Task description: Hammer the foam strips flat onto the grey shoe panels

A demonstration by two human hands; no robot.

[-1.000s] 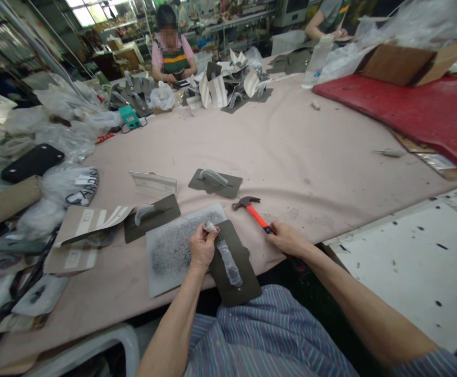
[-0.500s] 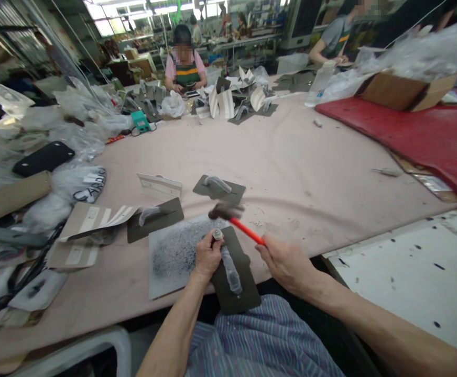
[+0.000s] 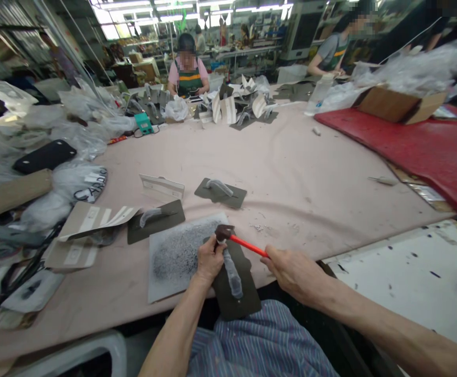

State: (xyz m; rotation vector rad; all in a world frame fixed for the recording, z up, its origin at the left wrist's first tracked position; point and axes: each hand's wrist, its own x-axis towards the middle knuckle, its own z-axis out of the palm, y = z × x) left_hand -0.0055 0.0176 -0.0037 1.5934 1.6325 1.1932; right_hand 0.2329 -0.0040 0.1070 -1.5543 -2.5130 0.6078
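Observation:
My right hand (image 3: 291,269) is closed round the red handle of a hammer (image 3: 248,245), whose dark head lies at the top of a short metal punch (image 3: 221,242). The punch stands upright in the closed fingers of my left hand (image 3: 209,259); its lower end is hidden. Under that hand is a dark olive panel (image 3: 246,283) with a plastic-wrapped handle (image 3: 234,277) along it. The panel's near end hangs over the table edge above my lap. A pitted grey board (image 3: 173,256) lies to the left, partly beneath the panel.
Similar panels with wrapped handles (image 3: 221,192) (image 3: 155,220) lie beyond the board. Pale striped pieces (image 3: 95,220) and plastic bags are at the left. A red mat (image 3: 409,141) with a cardboard box (image 3: 401,102) is at the right. Two people sit across the table.
The hammer head has come down from above and beyond the punch onto its top, covering it. My left hand stays on the punch, and the panel lies nearly as before.

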